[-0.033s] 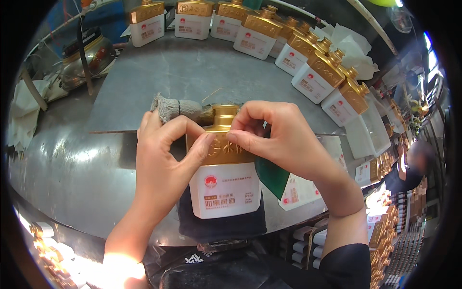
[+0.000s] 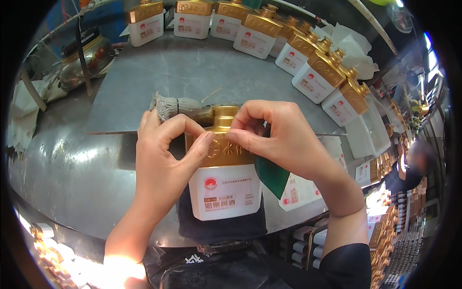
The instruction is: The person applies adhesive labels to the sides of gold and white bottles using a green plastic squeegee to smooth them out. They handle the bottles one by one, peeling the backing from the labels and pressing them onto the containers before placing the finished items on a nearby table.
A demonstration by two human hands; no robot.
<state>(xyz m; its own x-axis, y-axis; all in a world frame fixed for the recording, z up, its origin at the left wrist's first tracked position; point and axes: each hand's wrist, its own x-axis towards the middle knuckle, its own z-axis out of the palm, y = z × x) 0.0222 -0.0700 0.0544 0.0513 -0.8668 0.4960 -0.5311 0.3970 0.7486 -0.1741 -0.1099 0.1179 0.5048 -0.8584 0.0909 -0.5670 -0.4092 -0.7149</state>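
Observation:
A flat bottle with a gold top and a white lower body (image 2: 225, 192) stands in front of me on a dark cloth pad (image 2: 222, 231). My left hand (image 2: 166, 149) is closed in a thumb-and-finger pinch at the bottle's gold shoulder; whatever lies in the pinch is too small to make out. Close beside it, the thumb and forefinger of my right hand (image 2: 274, 137) also meet at the shoulder. From under the right hand's curled fingers sticks a flat green scraper (image 2: 273, 177), its upper end hidden. A grey knitted bundle (image 2: 177, 108) tied with a dark band lies behind the bottle.
Several similar gold-and-white bottles (image 2: 257, 36) stand in a curve along the table's far edge. Printed label sheets (image 2: 301, 192) lie right of my bottle, near a white plastic tray (image 2: 368, 132). Farther right is another person (image 2: 404, 176) among rows of bottles.
The bottle has shifted very slightly toward me and its front has tipped a little. Both hands keep almost the same place and pinch.

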